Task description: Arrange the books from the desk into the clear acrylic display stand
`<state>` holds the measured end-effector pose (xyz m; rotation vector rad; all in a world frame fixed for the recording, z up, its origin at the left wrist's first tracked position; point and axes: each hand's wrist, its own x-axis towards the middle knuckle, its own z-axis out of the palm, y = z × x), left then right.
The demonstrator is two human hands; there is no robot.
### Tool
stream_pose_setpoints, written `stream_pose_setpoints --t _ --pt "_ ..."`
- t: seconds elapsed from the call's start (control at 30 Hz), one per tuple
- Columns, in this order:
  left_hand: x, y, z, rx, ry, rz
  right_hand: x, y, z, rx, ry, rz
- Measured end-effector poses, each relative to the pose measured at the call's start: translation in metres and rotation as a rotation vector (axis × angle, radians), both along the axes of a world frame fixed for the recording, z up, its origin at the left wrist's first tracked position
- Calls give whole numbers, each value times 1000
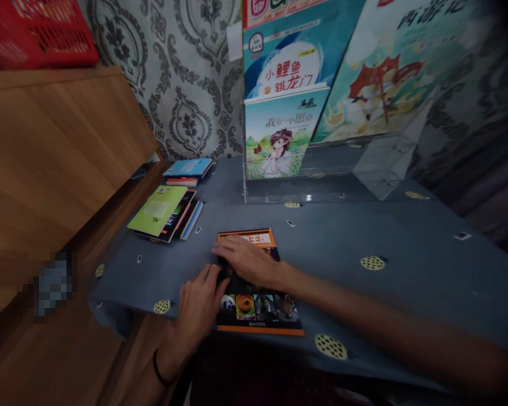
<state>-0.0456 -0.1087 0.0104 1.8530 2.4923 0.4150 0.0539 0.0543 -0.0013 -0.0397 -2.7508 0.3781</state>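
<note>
The left hand (200, 296), fingers bent at the left edge of the orange-bordered book (260, 309), may be pinching it, but I cannot tell; the right hand (254, 264) lies unclenched across the cover. Best to keep both light and level, so the book rests flat on the surface (334, 237) near its front edge. A wooden cabinet (59, 135) carries a red basket (46, 34), stacked books (158, 211) crowd the left side, and a clear rack (385, 166) blocks the back
</note>
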Motion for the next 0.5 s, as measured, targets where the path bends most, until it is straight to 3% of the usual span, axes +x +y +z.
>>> stream_pose_setpoints --t 0.17,0.3,0.5 --pt "4 -6 -9 33 95 -13 16 -30 3 -122 -78 73" --pt "4 -7 -10 47 125 -5 11 -25 1 -181 -121 50" --pt "5 -8 -14 171 246 -46 13 -16 -1 -152 -62 -87"
